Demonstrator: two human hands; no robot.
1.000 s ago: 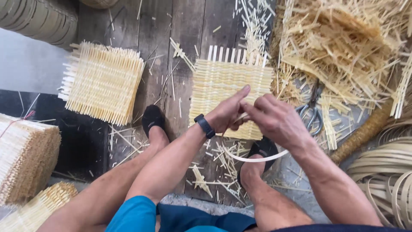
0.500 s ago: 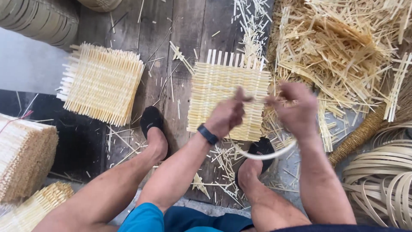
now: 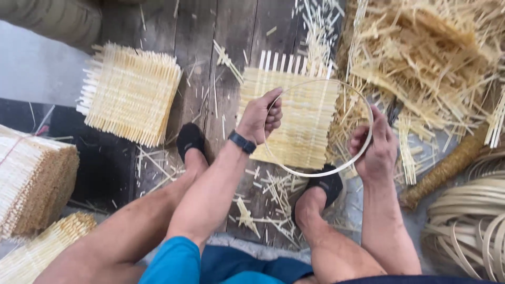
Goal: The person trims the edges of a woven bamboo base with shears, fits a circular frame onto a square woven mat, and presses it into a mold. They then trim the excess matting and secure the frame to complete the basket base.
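A thin pale bamboo hoop [image 3: 321, 171] is held up between both hands, above a square woven bamboo mat [image 3: 300, 121] that lies on the wooden floor. My left hand [image 3: 260, 117], with a dark watch on its wrist, grips the hoop's left side. On the hoop's right side, my right hand [image 3: 376, 147] is closed around the strip. My two feet in black socks [image 3: 190, 141] rest on the floor either side of the mat's near edge.
A stack of woven mats [image 3: 131, 92] lies to the left. More mat stacks [image 3: 31, 179] stand at the far left. A heap of bamboo offcuts [image 3: 426, 58] fills the upper right. Coiled bamboo strips [image 3: 468, 226] lie at lower right. Scraps litter the floorboards [image 3: 205, 47].
The hands were close together over the mat; they have moved apart and lifted, and the strip between them now shows as a full round hoop.
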